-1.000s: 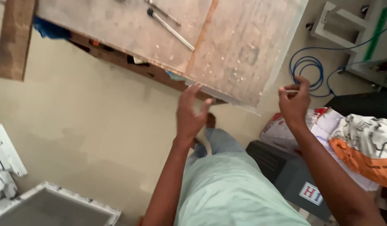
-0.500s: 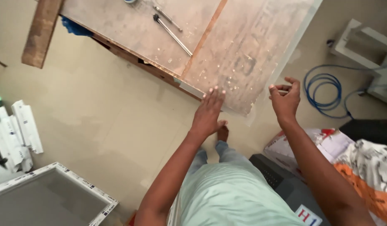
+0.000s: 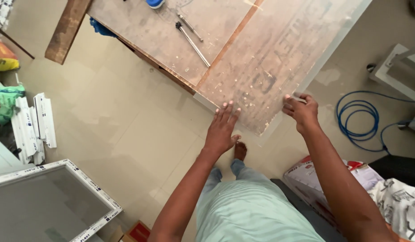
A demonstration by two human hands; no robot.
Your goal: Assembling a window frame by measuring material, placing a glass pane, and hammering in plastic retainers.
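Note:
A large clear sheet (image 3: 279, 62), glass or plastic, lies on a worn wooden worktable (image 3: 162, 31) and overhangs its near edge. My left hand (image 3: 222, 127) is flat, fingers apart, pressing on the sheet's near edge. My right hand (image 3: 301, 110) is curled, pinching the sheet's near right edge. Two metal rods (image 3: 192, 38) lie on the tabletop beyond the hands.
A white framed window panel (image 3: 50, 201) lies on the floor at lower left, with white profile pieces (image 3: 34, 125) beside it. A blue coiled cable (image 3: 360, 121) lies at right. A cardboard box (image 3: 315, 179) and patterned cloth (image 3: 400, 206) sit at lower right. A wooden plank (image 3: 66, 29) juts out at upper left.
The view has shifted so the table sits farther ahead. My left hand has flattened onto the sheet's near edge, and my right hand has closed onto its right edge.

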